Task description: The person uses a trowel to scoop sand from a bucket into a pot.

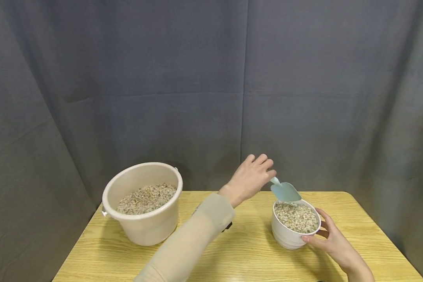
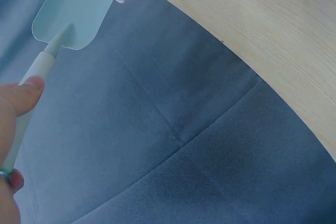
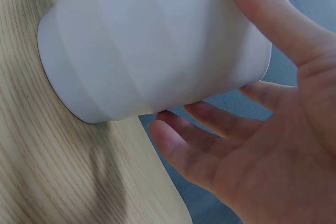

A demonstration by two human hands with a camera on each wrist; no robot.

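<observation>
Both hands grip: left point(image 1: 251, 177) the half-hidden scoop handle point(image 2: 31, 85), right point(image 1: 333, 241) the cup point(image 1: 289, 235).

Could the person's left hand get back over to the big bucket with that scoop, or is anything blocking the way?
Probably yes. The left hand holds the scoop above the white pot, and the tabletop between it and the bucket looks bare. The right hand holds the pot on its far side.
</observation>
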